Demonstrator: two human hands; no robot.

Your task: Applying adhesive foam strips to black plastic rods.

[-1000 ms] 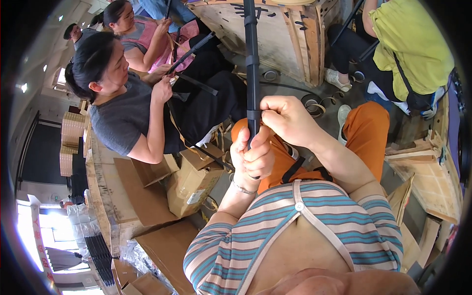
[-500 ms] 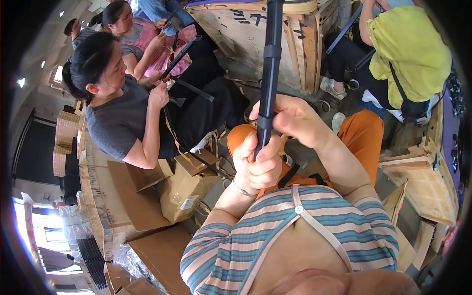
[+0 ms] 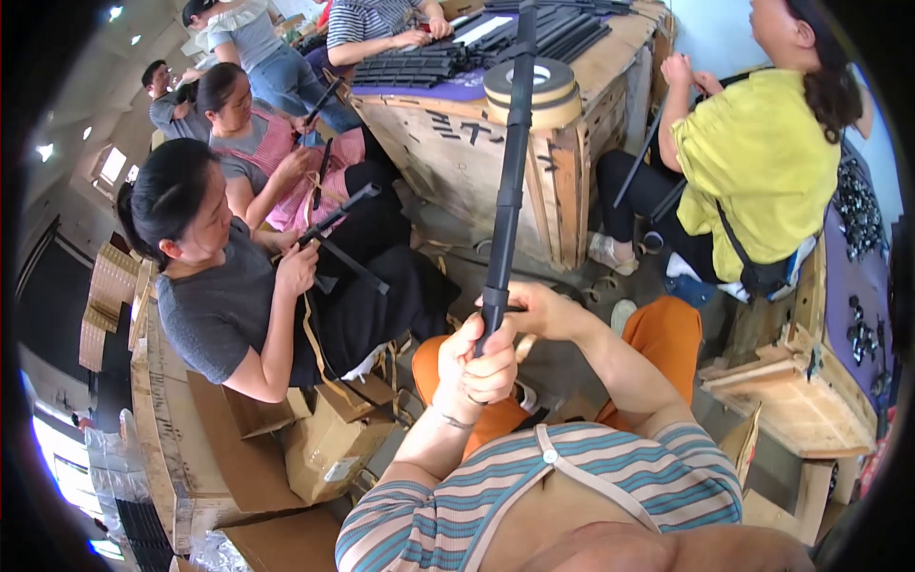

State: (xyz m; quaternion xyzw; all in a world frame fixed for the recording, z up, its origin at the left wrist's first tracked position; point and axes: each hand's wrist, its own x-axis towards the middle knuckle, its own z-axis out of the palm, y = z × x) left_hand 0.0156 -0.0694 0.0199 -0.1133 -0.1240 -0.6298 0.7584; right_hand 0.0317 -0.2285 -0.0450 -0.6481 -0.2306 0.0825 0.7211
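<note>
A long bundle of black strips [image 3: 511, 191], ringed by darker bands, rises nearly upright in front of me. My left hand [image 3: 474, 367] is closed round its lower end. Just above, my right hand [image 3: 545, 313] reaches behind the bundle from the right, its fingers curled against it. A short end of black tape [image 3: 516, 308] sticks out by those fingertips; the rest is hidden by the hand and bundle. Below my right hand dangles a tan strip [image 3: 525, 347].
Beyond my knees stands a wooden crate [image 3: 457, 167] bearing tape rolls [image 3: 538, 84] and black strips [image 3: 410, 65]. Co-workers sit at left, and one in a yellow top [image 3: 762, 162] at right. Cardboard boxes [image 3: 334, 448] lie lower left; a purple-covered bench [image 3: 848, 286] stands right.
The view has tilted up, showing more of the crate top. The bundle's lower end and both hands sit lower in view. My right hand remains at the bundle, just above my left.
</note>
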